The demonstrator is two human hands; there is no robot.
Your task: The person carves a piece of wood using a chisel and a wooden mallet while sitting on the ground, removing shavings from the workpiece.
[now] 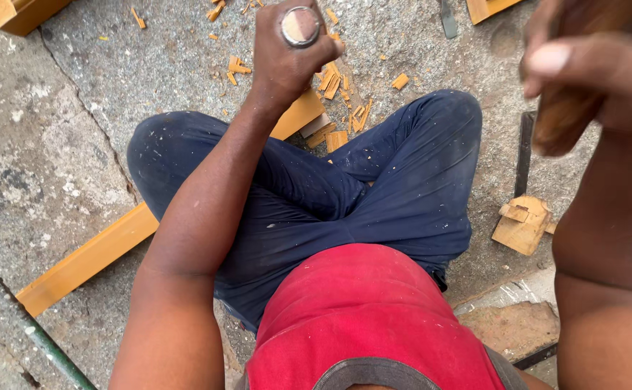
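The left hand [287,54] is seen at the far centre, fingers wrapped fully around a chisel [300,27], of which only the round metal-ringed butt is shown. It is held over a long wooden plank [88,258] lying under the crossed legs. The right hand [583,65], near the right edge, is curled around a blurred wooden mallet [565,115]. Wood chips [338,79] are scattered on the concrete floor [41,159].

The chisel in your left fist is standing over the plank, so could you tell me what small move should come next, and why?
Probably bring the wooden mallet in the right hand down onto the chisel's metal cap: the left hand grips it upright over the plank, amid chips, with the mallet raised.
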